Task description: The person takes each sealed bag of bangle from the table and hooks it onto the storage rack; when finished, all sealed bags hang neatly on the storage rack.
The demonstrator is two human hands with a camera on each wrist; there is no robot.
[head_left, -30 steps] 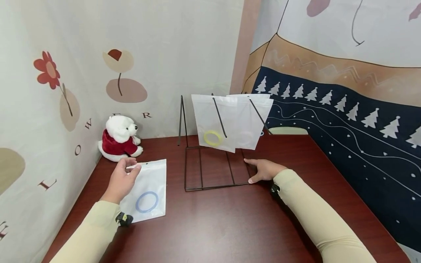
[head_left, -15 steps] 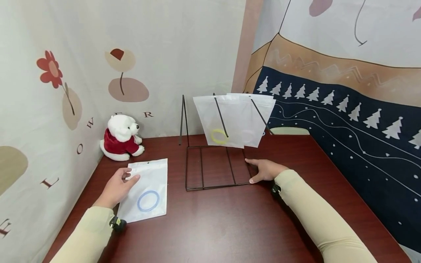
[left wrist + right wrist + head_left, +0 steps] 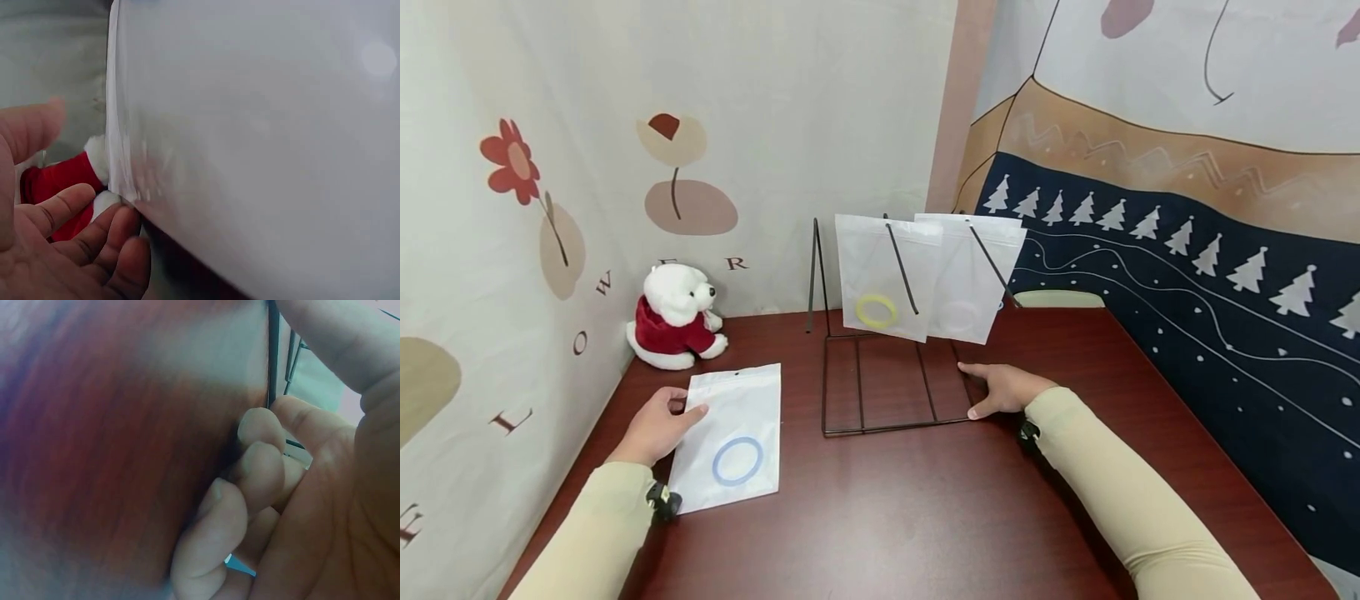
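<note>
A white zip bag [image 3: 722,417] with a blue ring [image 3: 737,461] showing on it lies at the left of the table. Beside its left edge is my left hand [image 3: 655,425], thumb raised apart from the fingers; in the left wrist view the fingertips [image 3: 128,219] are right at the bag's corner. My right hand [image 3: 1011,388] holds the right side of a black wire rack's base [image 3: 880,430], with thumb and index finger on the bars and the other fingers curled below. From the rack's hooks hang a bag with a yellow ring [image 3: 876,311] and another bag [image 3: 973,283] partly behind it.
A white plush bear [image 3: 676,321] in a red outfit sits at the back left, just beyond the flat bag. The rack's left hook [image 3: 811,275] bears no bag. Printed curtains [image 3: 760,125] close off the back and sides of the table [image 3: 880,517].
My left hand has drawn back from the flat bag's top to its left edge. The hanging bag with the yellow ring has swung right and back left. The right hand has stayed put.
</note>
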